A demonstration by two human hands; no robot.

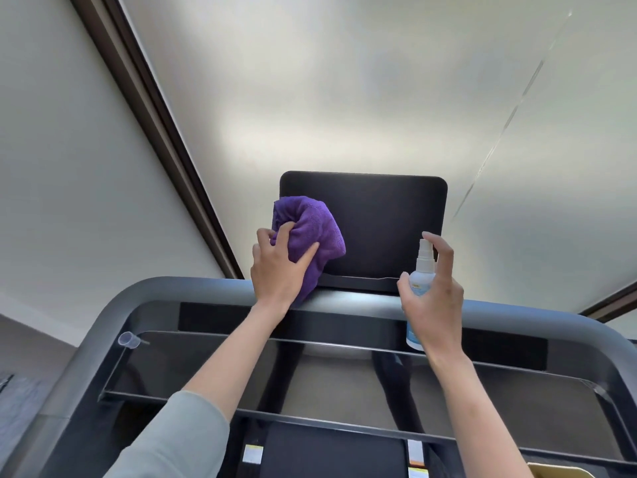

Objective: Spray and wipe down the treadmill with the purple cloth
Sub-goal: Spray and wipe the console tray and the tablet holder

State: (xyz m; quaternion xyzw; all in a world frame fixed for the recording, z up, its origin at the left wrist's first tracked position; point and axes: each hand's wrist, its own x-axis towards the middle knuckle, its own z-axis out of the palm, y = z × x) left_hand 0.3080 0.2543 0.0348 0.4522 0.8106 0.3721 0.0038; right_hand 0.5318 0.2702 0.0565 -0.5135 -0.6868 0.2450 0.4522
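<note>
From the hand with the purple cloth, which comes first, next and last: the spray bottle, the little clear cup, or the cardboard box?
From the left hand, in the head view:
1. Spray bottle, to its right, held in the right hand.
2. Little clear cup, lower left, on the treadmill's glossy tray.
3. Cardboard box, far down at the bottom right corner.

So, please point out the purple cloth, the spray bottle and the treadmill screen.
purple cloth [312, 227]: head view, on the bunched top fold.
spray bottle [421, 278]: head view, on the white shoulder below the nozzle.
treadmill screen [386, 215]: head view, on the bare dark middle.
</note>
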